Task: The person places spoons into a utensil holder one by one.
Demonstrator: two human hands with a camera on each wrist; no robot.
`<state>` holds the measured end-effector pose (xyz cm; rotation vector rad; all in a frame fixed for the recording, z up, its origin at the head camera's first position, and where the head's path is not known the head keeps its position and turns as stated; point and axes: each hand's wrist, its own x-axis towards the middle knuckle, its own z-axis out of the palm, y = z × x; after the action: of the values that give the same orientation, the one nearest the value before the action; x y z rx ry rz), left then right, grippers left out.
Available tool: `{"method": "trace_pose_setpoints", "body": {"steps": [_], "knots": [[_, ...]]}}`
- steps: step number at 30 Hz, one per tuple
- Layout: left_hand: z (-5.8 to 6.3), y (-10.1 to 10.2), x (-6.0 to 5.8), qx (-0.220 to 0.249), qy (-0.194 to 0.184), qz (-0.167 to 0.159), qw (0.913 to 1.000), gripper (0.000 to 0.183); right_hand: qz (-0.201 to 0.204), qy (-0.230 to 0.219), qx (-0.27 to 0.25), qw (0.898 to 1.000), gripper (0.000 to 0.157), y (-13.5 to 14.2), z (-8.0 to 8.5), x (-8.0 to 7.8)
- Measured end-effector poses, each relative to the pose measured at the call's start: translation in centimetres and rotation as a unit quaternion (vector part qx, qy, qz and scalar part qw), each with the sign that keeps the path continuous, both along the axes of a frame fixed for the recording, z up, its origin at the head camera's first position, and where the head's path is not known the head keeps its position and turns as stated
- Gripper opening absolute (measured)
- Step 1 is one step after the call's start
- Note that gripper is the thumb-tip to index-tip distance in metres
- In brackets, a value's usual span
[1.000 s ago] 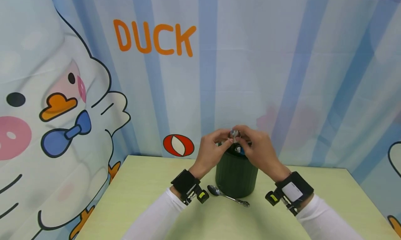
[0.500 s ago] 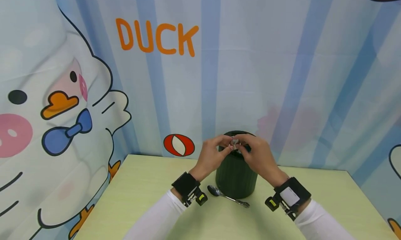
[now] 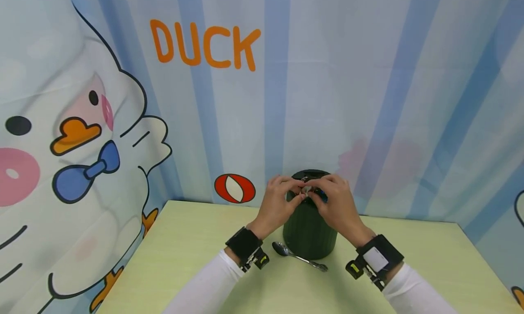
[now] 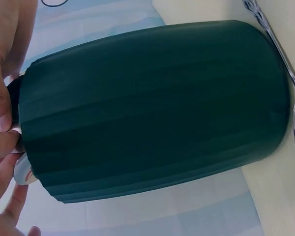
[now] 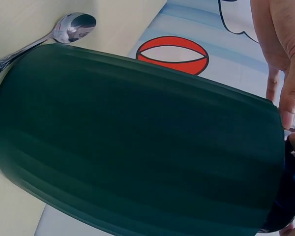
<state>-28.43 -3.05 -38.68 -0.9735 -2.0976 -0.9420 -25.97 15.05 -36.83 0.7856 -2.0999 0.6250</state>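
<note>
A dark green ribbed container point(image 3: 309, 232) stands upright on the table. At its mouth, my left hand point(image 3: 276, 204) and my right hand point(image 3: 337, 202) meet, each pinching a small shiny silvery piece point(image 3: 306, 190) between thumb and fingertips. What this piece is cannot be made out. Behind the right fingers, something glossy and dark blue point(image 5: 291, 189) shows at the opening in the right wrist view. On the left wrist side, a pale shiny edge point(image 4: 23, 171) sticks out by the rim. The fingers hide most of the contents.
A metal spoon point(image 3: 300, 257) with an ornate handle lies on the pale yellow table point(image 3: 196, 259), close in front of the container's base. Behind the table hangs a blue striped cloth point(image 3: 319, 100) printed with a duck.
Both hands have come down slightly toward the container's mouth with the silvery piece, and the far rim now shows behind them. Spoon and container stay in place.
</note>
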Motion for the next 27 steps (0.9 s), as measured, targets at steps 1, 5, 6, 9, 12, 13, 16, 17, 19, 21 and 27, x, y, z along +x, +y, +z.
{"method": "trace_pose_setpoints", "body": {"steps": [1, 5, 6, 9, 12, 13, 16, 17, 19, 21, 27], "knots": [[0.0, 0.0, 0.0, -0.002, 0.007, 0.003, 1.0, 0.023, -0.003, 0.001, -0.001, 1.0, 0.024, 0.0, 0.0, 0.0], [-0.2, 0.1, -0.1, -0.015, 0.03, 0.014, 0.9993, 0.018, -0.011, 0.011, 0.002, 1.0, 0.022, 0.0, -0.2, -0.1], [-0.2, 0.2, -0.1, -0.02, 0.034, 0.015, 0.9991, 0.016, -0.012, 0.015, 0.005, 1.0, 0.021, 0.0, -0.3, -0.1], [-0.4, 0.2, -0.3, -0.03, 0.042, 0.012, 0.9986, 0.011, -0.01, 0.025, 0.011, 1.0, 0.017, 0.0, -0.7, -0.2], [-0.6, 0.3, -0.3, -0.032, 0.042, 0.006, 0.9986, 0.007, -0.011, 0.029, 0.014, 0.999, 0.014, 0.0, -1.1, -0.3], [-0.6, 0.3, -0.3, -0.03, 0.041, 0.005, 0.9987, 0.007, -0.012, 0.03, 0.014, 0.999, 0.013, 0.0, -1.2, -0.3], [-0.7, 0.2, -0.2, -0.022, 0.036, 0.004, 0.9991, 0.014, -0.017, 0.035, 0.017, 0.999, 0.012, 0.0, -1.3, -0.3], [-0.7, 0.1, -0.2, -0.02, 0.034, 0.003, 0.9992, 0.018, -0.016, 0.037, 0.017, 0.999, 0.011, 0.0, -1.3, -0.3], [-0.8, 0.0, -0.2, -0.018, 0.032, 0.005, 0.9993, 0.03, -0.016, 0.041, 0.014, 0.999, 0.012, 0.2, -1.4, -0.3], [-0.8, -0.2, -0.1, -0.026, 0.03, 0.011, 0.9992, 0.046, -0.015, 0.044, 0.008, 0.999, 0.018, 0.3, -1.3, -0.2], [0.0, -0.8, 1.0, -0.065, 0.037, 0.044, 0.9962, 0.088, -0.018, 0.012, 0.005, 1.0, 0.06, 0.9, -0.4, 0.8]]}}
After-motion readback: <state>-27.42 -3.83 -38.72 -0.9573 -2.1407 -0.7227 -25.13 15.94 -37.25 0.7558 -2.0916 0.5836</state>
